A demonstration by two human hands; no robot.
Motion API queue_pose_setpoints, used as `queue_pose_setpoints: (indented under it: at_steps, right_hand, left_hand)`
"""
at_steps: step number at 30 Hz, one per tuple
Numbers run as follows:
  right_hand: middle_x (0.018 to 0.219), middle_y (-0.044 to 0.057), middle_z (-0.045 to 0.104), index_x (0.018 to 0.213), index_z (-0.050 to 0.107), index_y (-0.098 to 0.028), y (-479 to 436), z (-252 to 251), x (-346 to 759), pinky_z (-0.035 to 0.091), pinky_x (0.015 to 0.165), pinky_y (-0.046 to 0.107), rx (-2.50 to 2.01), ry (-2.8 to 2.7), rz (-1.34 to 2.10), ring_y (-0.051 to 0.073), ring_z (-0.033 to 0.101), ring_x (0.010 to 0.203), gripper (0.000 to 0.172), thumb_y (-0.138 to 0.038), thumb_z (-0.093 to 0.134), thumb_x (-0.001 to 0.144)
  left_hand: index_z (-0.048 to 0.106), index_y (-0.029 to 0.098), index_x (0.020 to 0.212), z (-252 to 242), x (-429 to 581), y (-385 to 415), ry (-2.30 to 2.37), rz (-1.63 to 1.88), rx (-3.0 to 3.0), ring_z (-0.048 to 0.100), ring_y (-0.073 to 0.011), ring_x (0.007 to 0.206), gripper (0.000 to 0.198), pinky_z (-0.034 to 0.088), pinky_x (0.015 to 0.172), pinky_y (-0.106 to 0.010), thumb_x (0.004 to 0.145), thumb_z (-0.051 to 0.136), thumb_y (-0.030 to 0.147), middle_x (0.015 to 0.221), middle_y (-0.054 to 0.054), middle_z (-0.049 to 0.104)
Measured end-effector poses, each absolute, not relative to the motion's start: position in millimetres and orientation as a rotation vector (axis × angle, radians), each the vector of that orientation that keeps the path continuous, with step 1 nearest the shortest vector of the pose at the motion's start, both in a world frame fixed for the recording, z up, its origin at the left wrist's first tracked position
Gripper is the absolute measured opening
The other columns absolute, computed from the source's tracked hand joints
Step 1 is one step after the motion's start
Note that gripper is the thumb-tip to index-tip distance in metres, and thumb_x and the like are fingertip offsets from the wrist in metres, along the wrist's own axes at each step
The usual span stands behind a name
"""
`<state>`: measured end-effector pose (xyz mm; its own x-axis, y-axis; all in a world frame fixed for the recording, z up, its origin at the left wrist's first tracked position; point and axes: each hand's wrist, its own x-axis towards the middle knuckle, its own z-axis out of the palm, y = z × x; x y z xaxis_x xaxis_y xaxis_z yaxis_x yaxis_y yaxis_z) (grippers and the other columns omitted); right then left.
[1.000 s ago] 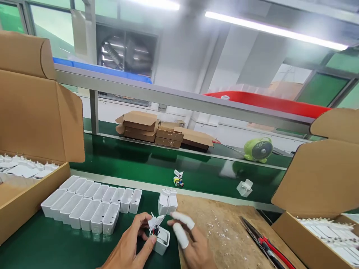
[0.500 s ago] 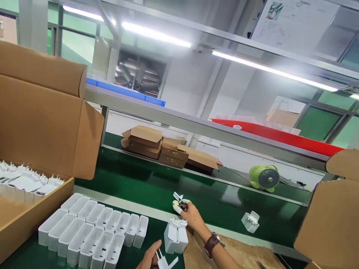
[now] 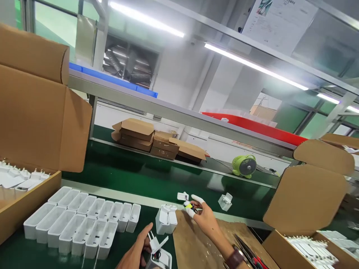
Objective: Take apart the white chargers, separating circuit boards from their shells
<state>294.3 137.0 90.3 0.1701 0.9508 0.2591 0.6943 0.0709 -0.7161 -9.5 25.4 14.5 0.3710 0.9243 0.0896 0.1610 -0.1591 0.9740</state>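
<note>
My left hand (image 3: pixel 137 254) sits at the bottom edge, closed around a white charger shell (image 3: pixel 159 257) with a plug cap (image 3: pixel 156 243) sticking up from it. My right hand (image 3: pixel 202 216) is stretched out to the green belt (image 3: pixel 146 172), white finger cots on two fingertips, pinching a small circuit board (image 3: pixel 188 205) with yellow and dark parts. A white plug cap (image 3: pixel 183 196) lies just left of that hand. Two assembled white chargers (image 3: pixel 166 218) stand between my hands.
Several empty white shells (image 3: pixel 81 222) stand in rows at left. Open cardboard boxes of white parts sit at left (image 3: pixel 28 123) and right (image 3: pixel 308 209). One white charger (image 3: pixel 225 201) lies on the belt. A wooden board (image 3: pixel 193 243), red-handled cutters (image 3: pixel 254 257), a green fan (image 3: pixel 244 166) and flat cartons (image 3: pixel 157 140) are nearby.
My right hand left the shell, reached out to the belt and took the small circuit board, which now sits off the belt. My left hand kept the shell. The camera tilted up.
</note>
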Motion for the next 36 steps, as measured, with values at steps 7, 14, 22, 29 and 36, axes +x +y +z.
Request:
queue_pose_setpoints:
  at_steps: [7, 14, 22, 29, 36]
  right_hand:
    - [0.111, 0.013, 0.083, 0.114, 0.077, -0.023, 37.4, 84.6, 316.1, 0.065, 0.098, 0.048, -1.655, -1.598, 0.417, 0.036, 0.078, 0.105, 0.052, -0.048, 0.084, 0.07]
    - [0.131, 0.01, 0.077, 0.128, 0.076, -0.03, 3.9, 108.5, 253.1, 0.061, 0.105, 0.041, -1.141, -2.207, 0.237, 0.028, 0.075, 0.118, 0.031, -0.032, 0.07, 0.097]
    - [0.118, 0.008, 0.08, 0.139, 0.069, -0.032, 9.2, 96.0, 207.4, 0.065, 0.091, 0.031, -0.975, -2.419, 0.279, 0.023, 0.079, 0.099, 0.038, -0.028, 0.069, 0.101]
    - [0.153, 0.017, 0.063, 0.147, 0.065, -0.031, 19.4, 63.6, 227.6, 0.067, 0.096, 0.035, -0.842, -2.443, -0.046, 0.027, 0.08, 0.108, 0.054, -0.018, 0.07, 0.094]
    - [0.146, 0.012, 0.069, 0.148, 0.064, -0.032, 18.4, 57.3, 227.0, 0.064, 0.102, 0.032, -0.85, -2.467, 0.041, 0.025, 0.079, 0.11, 0.055, -0.016, 0.068, 0.096]
  left_hand:
    - [0.027, 0.025, 0.17, 43.6, -16.1, 0.8, 1.103, 0.974, 1.584, 0.068, -0.0275, 0.12, 0.075, 0.053, 0.107, -0.04, 0.107, 0.042, 0.063, 0.14, -0.013, 0.067]
    - [0.042, 0.03, 0.164, 34.4, -11.9, -1.8, 1.154, 1.105, 1.649, 0.061, -0.0321, 0.14, 0.065, 0.048, 0.119, -0.051, 0.109, 0.041, 0.063, 0.15, -0.012, 0.066]
    - [0.046, 0.024, 0.159, 31.1, -16.3, 2.6, 1.054, 1.216, 1.684, 0.071, -0.0277, 0.122, 0.055, 0.057, 0.11, -0.041, 0.109, 0.049, 0.049, 0.137, -0.013, 0.072]
    - [0.067, 0.026, 0.131, 45.3, -14.7, 7.4, 0.919, 1.322, 1.87, 0.072, -0.0231, 0.11, 0.031, 0.059, 0.101, -0.033, 0.113, 0.044, 0.039, 0.124, -0.011, 0.071]
    - [0.062, 0.031, 0.149, 38.5, -12.9, 9.5, 0.793, 1.354, 2.031, 0.071, -0.0214, 0.118, 0.04, 0.059, 0.104, -0.029, 0.115, 0.041, 0.027, 0.133, -0.012, 0.067]
